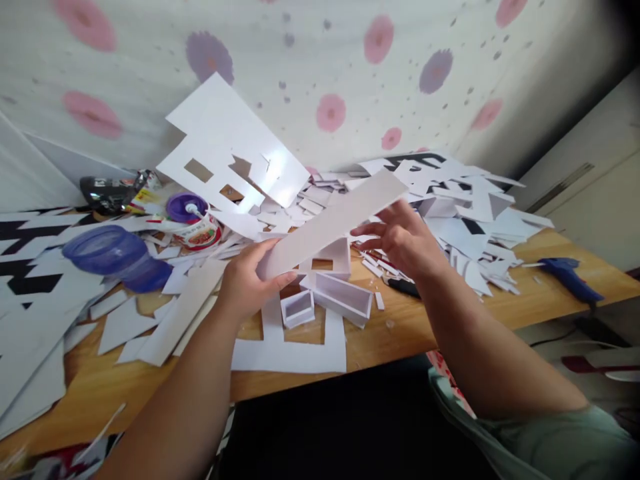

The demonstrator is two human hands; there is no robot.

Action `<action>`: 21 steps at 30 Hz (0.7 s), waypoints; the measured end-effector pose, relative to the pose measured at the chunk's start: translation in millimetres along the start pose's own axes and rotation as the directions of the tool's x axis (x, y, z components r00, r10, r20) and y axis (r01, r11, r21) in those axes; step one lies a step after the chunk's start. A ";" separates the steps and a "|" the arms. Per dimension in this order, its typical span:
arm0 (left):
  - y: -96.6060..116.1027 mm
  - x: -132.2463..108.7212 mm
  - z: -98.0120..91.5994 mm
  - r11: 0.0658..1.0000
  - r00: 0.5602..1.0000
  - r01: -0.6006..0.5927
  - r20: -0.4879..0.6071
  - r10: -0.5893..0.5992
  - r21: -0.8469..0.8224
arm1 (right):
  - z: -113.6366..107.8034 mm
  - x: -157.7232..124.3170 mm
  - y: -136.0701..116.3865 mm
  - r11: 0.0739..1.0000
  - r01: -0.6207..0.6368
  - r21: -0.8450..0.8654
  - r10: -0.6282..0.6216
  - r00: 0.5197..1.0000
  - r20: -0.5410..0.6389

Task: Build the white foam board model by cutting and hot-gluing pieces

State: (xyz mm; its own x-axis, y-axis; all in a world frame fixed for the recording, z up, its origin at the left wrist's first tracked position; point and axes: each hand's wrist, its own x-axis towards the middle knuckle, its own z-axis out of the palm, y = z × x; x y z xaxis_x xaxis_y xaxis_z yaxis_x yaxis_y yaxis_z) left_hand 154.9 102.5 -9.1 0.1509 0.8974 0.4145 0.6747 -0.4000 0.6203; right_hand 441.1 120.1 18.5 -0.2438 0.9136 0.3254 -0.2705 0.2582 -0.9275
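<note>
A long white board strip [335,223] slants up to the right above the middle of the table. My left hand [253,277] grips its lower left end, thumb on the near side. My right hand [400,240] is beside the strip's upper right end with its fingers apart; whether a fingertip touches the strip is unclear. Beneath the strip, a white box frame [341,259] is partly hidden. In front of it sit a small open white box [299,309] and a longer open white tray [340,299], both over a flat white cut-out sheet [290,357].
White offcuts [465,227] pile at the right, near a blue glue gun [570,279]. A black-handled tool [404,287] lies nearer. At the left are a blue translucent jar [117,257], a labelled tub [200,233] and more sheets. A large cut-out panel [235,147] leans behind.
</note>
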 end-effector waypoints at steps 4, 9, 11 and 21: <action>15.4 -4.5 -8.6 0.990 0.965 -0.122 0.227 0.134 -0.065 | -3.4 -45.4 -15.4 0.913 0.280 -0.297 -0.316 0.945 -0.081; 44.2 -30.6 -28.3 0.975 0.847 -0.224 0.493 0.199 -0.010 | -22.3 -101.1 -42.9 0.711 0.413 -0.569 -0.482 0.876 0.033; 48.0 -51.1 -35.4 0.975 0.801 -0.222 0.570 0.185 -0.005 | -28.0 -123.2 -51.9 0.693 0.429 -0.580 -0.416 0.894 0.165; 15.0 -141.3 -57.3 0.989 0.722 0.117 0.675 -0.148 0.092 | -17.7 -180.9 -15.7 0.699 0.286 -0.656 -0.217 0.958 0.186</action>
State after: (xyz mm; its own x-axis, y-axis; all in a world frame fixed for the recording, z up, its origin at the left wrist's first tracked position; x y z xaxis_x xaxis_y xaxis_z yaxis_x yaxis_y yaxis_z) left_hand 102.2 -40.9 -20.2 0.4970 0.8332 -0.2422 0.7512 -0.2735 0.6007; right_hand 505.9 -43.7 -29.1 -0.3483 0.7607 0.5477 0.3518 0.6476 -0.6759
